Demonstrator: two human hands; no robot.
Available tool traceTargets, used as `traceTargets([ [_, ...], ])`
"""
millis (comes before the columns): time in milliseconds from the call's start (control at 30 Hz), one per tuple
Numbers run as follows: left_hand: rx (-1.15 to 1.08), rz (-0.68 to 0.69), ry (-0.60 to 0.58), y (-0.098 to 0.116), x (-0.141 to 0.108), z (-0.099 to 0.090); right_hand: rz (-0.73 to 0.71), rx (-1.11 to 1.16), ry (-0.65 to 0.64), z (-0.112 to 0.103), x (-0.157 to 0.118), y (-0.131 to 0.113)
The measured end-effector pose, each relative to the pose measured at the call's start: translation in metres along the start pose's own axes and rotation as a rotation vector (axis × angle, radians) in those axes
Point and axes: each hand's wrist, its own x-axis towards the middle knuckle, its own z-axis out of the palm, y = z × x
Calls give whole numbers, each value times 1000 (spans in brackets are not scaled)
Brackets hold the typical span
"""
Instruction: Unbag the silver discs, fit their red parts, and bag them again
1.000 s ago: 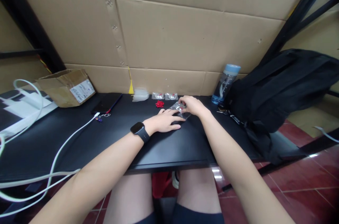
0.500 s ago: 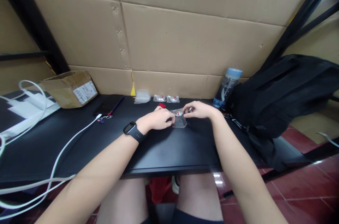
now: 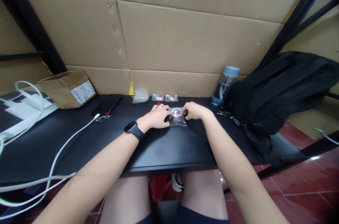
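A clear plastic bag (image 3: 178,122) with a round silvery item (image 3: 176,112) marked in red lies on the black table (image 3: 169,149). My left hand (image 3: 159,116), wrist in a dark watch, has its fingertips on the bag's left edge, fingers bent. At the bag's upper right, my right hand (image 3: 192,111) has its fingers curled together at the edge of the round item. Behind my left hand some red cord (image 3: 159,104) shows in part. Two similar packed items (image 3: 158,97) lie farther back, beside a stack of clear bags (image 3: 141,96).
A cardboard box (image 3: 69,89), a dark phone (image 3: 107,105) and white cables (image 3: 57,157) are on the left. A blue-lidded bottle (image 3: 225,86) and a black backpack (image 3: 283,89) stand on the right. A cardboard wall (image 3: 196,40) closes off the back.
The round item now lies flatter and shows more fully in the bag. My right hand has shifted slightly left, and my left fingers have moved a little at the bag's edge.
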Motion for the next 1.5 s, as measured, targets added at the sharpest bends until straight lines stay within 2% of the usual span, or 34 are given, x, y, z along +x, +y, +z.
traceTargets([
  [200,-28,-28,87,3,4,5,-31,-27,-39,-4,-2,0],
  [367,-23,-42,-25,-3,1,-1,-64,24,-32,-3,-1,0],
  [567,-24,-70,-27,-7,0,-5,-165,132,74,4,3,-2],
  [667,-53,-87,14,-7,1,-3,-137,271,106,6,4,2],
  [800,-86,-105,148,-9,4,4,-125,371,111,5,4,8],
  [933,-118,-158,218,-10,8,7,-128,320,68,0,2,12],
  [1167,-262,-253,152,-6,12,6,-102,180,65,-3,0,9],
  [1433,-211,-282,130,-7,13,10,-5,126,117,-7,0,9],
  [1500,-170,-310,156,-4,12,8,19,142,135,-5,1,10],
])
